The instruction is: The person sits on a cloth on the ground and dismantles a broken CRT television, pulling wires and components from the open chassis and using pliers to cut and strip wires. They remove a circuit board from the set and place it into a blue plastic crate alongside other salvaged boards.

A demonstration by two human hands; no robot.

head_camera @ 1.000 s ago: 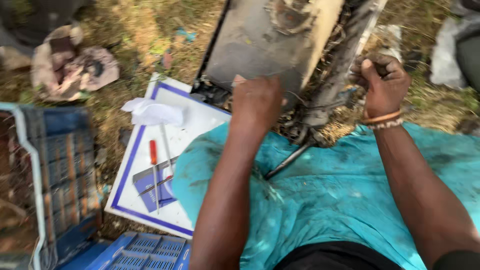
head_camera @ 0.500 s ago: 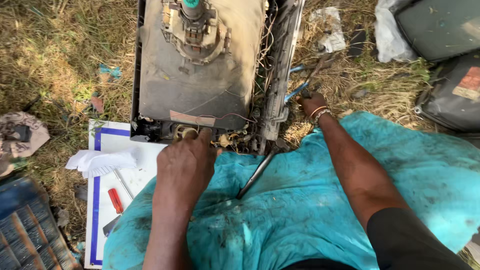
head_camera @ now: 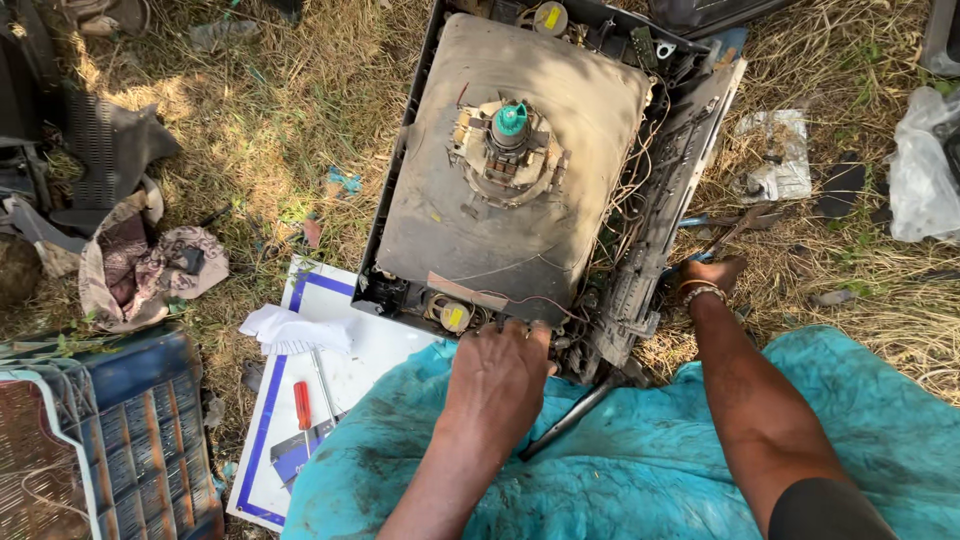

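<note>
Head view, looking down on an opened cathode-ray television set (head_camera: 520, 170) lying face down on dry grass (head_camera: 270, 120), its dusty grey picture tube uppermost and a teal-capped neck assembly (head_camera: 511, 120) at the centre of the tube's back. The circuit board chassis (head_camera: 660, 200) runs along the set's right edge, amid loose wiring.

The left hand (head_camera: 497, 378) rests palm down at the near edge of the set, fingers curled over the wiring and small components there; whether they grip a particular part cannot be told. The right hand (head_camera: 712, 274) reaches beside the right edge of the chassis, a beaded bracelet (head_camera: 700, 293) at the wrist; its fingers are turned away, so its grasp cannot be told. A pair of blue-handled pliers (head_camera: 725, 222) lies on the grass just beyond it.

A teal cloth (head_camera: 640, 460) covers the person's lap in the foreground. A dark metal rod (head_camera: 572, 417) lies on the cloth between the two forearms, its far end under the set.

At left, a white board with a blue border (head_camera: 350, 370) carries a red-handled screwdriver (head_camera: 303, 404) and a crumpled white cloth (head_camera: 290, 330). A blue slatted panel (head_camera: 150, 440) lies at the lower left, with a heap of rags (head_camera: 140, 265) above it
</note>
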